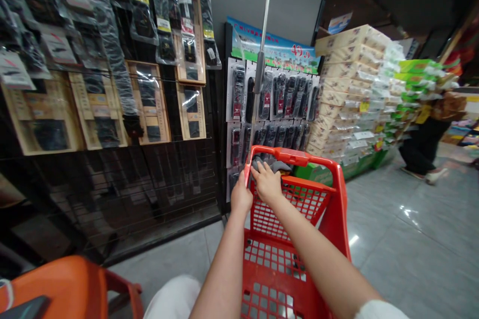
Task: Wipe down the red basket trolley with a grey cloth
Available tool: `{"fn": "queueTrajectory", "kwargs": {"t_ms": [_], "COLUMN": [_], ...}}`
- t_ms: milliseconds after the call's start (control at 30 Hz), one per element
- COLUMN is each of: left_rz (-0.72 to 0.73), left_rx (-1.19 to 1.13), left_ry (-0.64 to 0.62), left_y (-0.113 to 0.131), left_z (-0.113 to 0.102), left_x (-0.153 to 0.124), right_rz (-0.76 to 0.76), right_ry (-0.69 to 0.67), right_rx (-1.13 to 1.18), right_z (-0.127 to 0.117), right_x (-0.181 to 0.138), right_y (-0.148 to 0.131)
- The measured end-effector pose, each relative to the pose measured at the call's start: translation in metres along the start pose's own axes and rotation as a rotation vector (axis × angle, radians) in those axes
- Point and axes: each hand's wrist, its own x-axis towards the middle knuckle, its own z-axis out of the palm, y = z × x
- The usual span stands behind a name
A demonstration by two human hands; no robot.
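A red plastic shopping cart (292, 264) stands in front of me, with a lattice basket and a raised rim. My left hand (241, 197) is closed around the rim at its left corner. Beside it, my right hand (267, 183) has its fingers spread over a dark grey cloth (281, 166) bunched at the cart's far edge. Part of the cloth is hidden under those fingers. A slim metal pole (266, 10) with a grey sleeve rises from the corner by my left hand; its lower end is hard to make out.
Packaged belts (162, 15) and wooden-framed boxes (149, 104) hang on a dark rack at left. Ahead, a belt display (280, 94) carries a price sign. Stacked cartons (344, 89) stand at right, with a person (422, 144) beyond. An orange stool (63, 284) is at lower left.
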Motion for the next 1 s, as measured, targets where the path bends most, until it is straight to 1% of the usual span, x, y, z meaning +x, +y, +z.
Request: {"fn": "queueTrajectory", "kwargs": {"t_ms": [67, 167, 233, 300, 367, 433, 467, 500, 567, 633, 700, 733, 800, 867, 1000], "left_rz": [0.012, 0.007, -0.003, -0.001, 0.018, 0.033, 0.035, 0.031, 0.012, 0.005, 0.008, 0.013, 0.016, 0.012, 0.000], "left_rx": [-0.010, -0.008, -0.004, -0.001, -0.006, -0.008, -0.004, 0.007, 0.035, 0.038, 0.010, -0.013, -0.044, -0.042, 0.003], "left_ry": [0.004, 0.010, 0.017, 0.030, 0.039, 0.037, 0.035, 0.031, 0.027, 0.023, 0.023, 0.024, 0.022, 0.024, 0.030], "left_y": [-0.002, -0.004, -0.004, -0.003, -0.002, 0.000, 0.000, 0.001, 0.002, 0.002, 0.002, 0.002, 0.003, 0.004, 0.007], "left_z": [-0.001, -0.004, -0.004, -0.004, -0.003, -0.001, 0.000, 0.000, 0.001, 0.000, -0.001, -0.002, -0.005, -0.008, -0.012], "left_x": [0.000, 0.000, 0.000, -0.001, -0.001, -0.001, -0.001, -0.001, 0.000, 0.002, 0.002, 0.002, 0.001, 0.000, -0.003], "right_rz": [-0.112, -0.274, -0.290, -0.184, 0.008, 0.188, 0.250, 0.282, 0.266, 0.189, 0.105, 0.071, 0.033, 0.064, 0.288], "right_ry": [-0.017, -0.028, -0.020, 0.018, 0.076, 0.125, 0.137, 0.139, 0.125, 0.098, 0.072, 0.057, 0.024, 0.007, 0.064], "right_rx": [-0.057, -0.120, -0.142, -0.144, -0.114, -0.058, -0.028, 0.000, 0.042, 0.065, 0.065, 0.056, 0.032, 0.013, -0.001], "right_z": [0.005, 0.010, 0.011, 0.009, 0.005, 0.002, 0.001, 0.000, -0.002, -0.003, -0.005, -0.006, -0.008, -0.011, -0.015], "right_x": [-0.010, -0.033, -0.049, -0.061, -0.066, -0.061, -0.055, -0.048, -0.034, -0.024, -0.020, -0.021, -0.029, -0.043, -0.076], "right_y": [0.011, 0.044, 0.068, 0.085, 0.089, 0.078, 0.069, 0.058, 0.036, 0.018, 0.010, 0.011, 0.023, 0.046, 0.099]}}
